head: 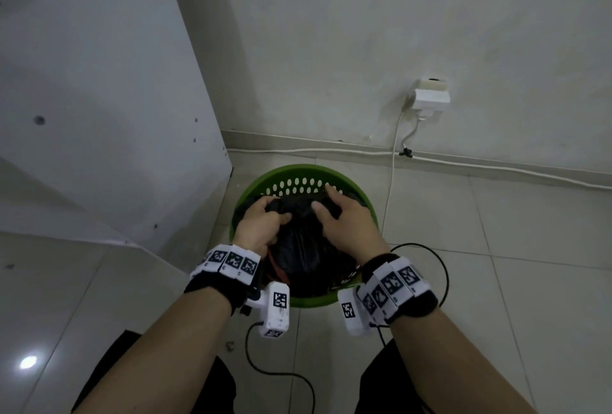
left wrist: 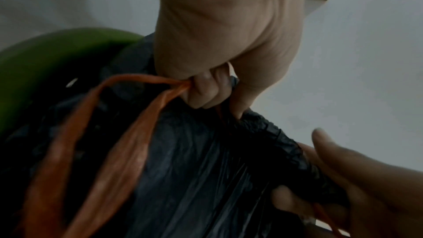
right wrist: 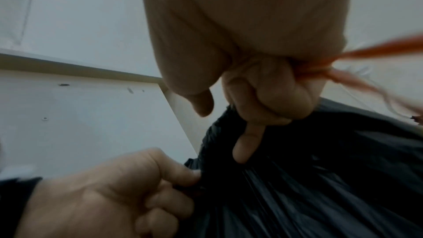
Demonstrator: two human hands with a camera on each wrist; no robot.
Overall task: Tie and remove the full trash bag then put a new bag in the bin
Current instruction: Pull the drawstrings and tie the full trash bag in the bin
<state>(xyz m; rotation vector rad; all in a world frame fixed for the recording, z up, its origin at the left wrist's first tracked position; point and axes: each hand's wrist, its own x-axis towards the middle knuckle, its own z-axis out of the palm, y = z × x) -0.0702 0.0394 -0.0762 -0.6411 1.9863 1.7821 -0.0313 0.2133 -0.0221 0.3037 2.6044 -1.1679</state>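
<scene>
Black plastic trash bag [head: 308, 254] sits in the round green perforated bin [head: 299, 172]. Left hand [head: 261, 226] and right hand [head: 347, 224] each grip an orange drawstring [left wrist: 128, 118] plus gathered rim; pull evenly outward, cinching before knotting.

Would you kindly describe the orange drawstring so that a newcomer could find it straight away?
Look at the green perforated bin on the tiled floor by the wall, with a black trash bag inside. At the bag's gathered mouth, the left hand and right hand each grip a loop of the orange drawstring. It is the only bright, ribbon-like strip against the dark plastic.
</scene>
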